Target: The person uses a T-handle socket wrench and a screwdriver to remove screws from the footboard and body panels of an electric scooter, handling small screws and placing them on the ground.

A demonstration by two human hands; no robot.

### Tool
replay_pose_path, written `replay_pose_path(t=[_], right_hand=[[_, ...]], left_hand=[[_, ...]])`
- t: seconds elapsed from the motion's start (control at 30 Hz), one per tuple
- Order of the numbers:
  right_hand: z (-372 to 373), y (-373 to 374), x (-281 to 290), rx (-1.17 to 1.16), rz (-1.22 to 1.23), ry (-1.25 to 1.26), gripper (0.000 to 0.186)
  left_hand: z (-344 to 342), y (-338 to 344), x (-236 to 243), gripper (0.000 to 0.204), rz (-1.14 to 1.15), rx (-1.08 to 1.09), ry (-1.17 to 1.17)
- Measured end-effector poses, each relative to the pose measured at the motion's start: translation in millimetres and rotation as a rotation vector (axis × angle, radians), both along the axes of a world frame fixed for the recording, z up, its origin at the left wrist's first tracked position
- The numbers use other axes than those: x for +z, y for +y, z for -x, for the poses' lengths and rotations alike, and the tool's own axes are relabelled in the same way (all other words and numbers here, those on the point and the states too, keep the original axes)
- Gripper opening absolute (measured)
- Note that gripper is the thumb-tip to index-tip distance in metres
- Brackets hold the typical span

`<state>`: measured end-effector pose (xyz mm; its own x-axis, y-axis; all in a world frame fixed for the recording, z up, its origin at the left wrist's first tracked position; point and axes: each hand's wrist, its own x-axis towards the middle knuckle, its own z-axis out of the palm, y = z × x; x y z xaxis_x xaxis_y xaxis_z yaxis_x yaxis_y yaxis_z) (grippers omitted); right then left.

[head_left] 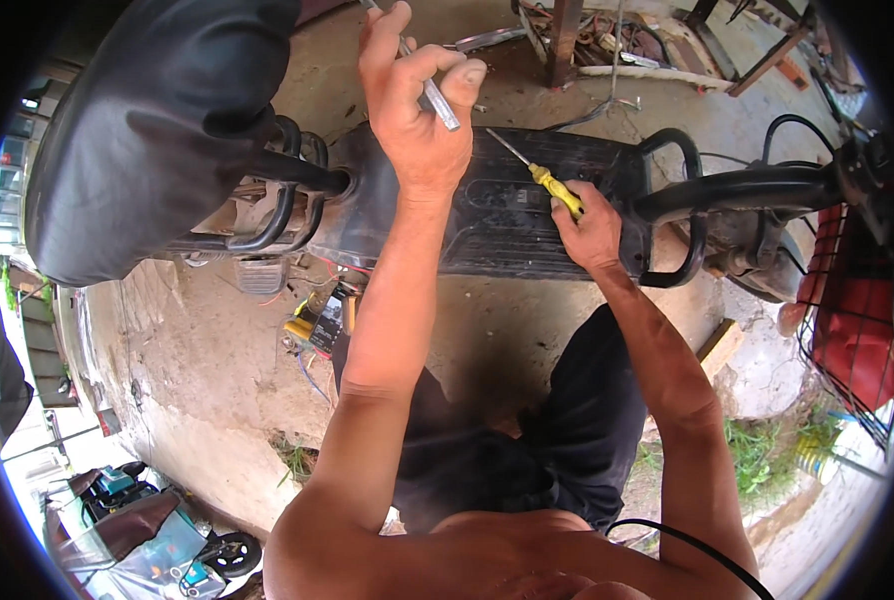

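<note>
The person crouches over a small electric scooter whose black footboard (pixel 527 215) runs across the middle of the view, and everything else is best placed from that deck. The right hand (pixel 589 232) rests on the near edge of the footboard, clenched around the yellow handle of a screwdriver (pixel 545 182), whose thin steel shaft slants up and to the left with its tip on the deck surface. The left hand (pixel 412 110) is raised over the far edge of the footboard, fingers curled around a slim silvery metal tool (pixel 440 103) that looks like a small wrench or bar; its exact kind cannot be told. Left of the footboard sits the black padded seat (pixel 157 120), with coiled black springs (pixel 292 185) under it, and loose wires and a small yellow and black part (pixel 317 322) hang below that end. Right of the footboard are the black steering column (pixel 737 190) and a red wire basket (pixel 852 320). Beyond the deck lies metal scrap (pixel 607 40) on the concrete floor (pixel 207 370). The screwdriver looks light and stiff, its moulded handle giving a sure grip, best held full in the palm; the narrow shaft could slip off a screw head under sideways push. The silvery tool seems rigid, smooth and fairly slippery, best held near its middle.
</note>
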<state>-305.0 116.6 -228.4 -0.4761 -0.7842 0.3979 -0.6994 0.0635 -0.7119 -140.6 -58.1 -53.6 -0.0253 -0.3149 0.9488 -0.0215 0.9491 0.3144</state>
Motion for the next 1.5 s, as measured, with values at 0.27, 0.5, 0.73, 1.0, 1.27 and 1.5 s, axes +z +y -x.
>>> replay_pose_path(t=[0.27, 0.5, 0.73, 1.0, 1.27, 1.5], right_hand=[[-1, 0, 0, 0.013, -0.005, -0.025, 0.033], [-6, -2, 6, 0.028, 0.016, -0.040, 0.032], [3, 3, 3, 0.019, -0.006, -0.022, 0.032], [1, 2, 2, 0.012, -0.007, -0.032, 0.032], [1, 1, 3, 0.020, -0.023, -0.040, 0.031], [0, -1, -1, 0.020, 0.004, -0.010, 0.034]], left_hand=[[-17, -30, 12, 0.051, -0.602, -0.875, 0.286], [-64, -115, 48, 0.033, -1.300, -1.491, -0.005], [-26, -95, 83, 0.014, -1.441, -0.811, -0.379], [13, -81, 134, 0.020, -0.932, -0.312, -1.298], [14, -69, 129, 0.021, -0.081, 0.430, -1.345], [-14, -53, 117, 0.016, 0.600, 0.134, -1.019]])
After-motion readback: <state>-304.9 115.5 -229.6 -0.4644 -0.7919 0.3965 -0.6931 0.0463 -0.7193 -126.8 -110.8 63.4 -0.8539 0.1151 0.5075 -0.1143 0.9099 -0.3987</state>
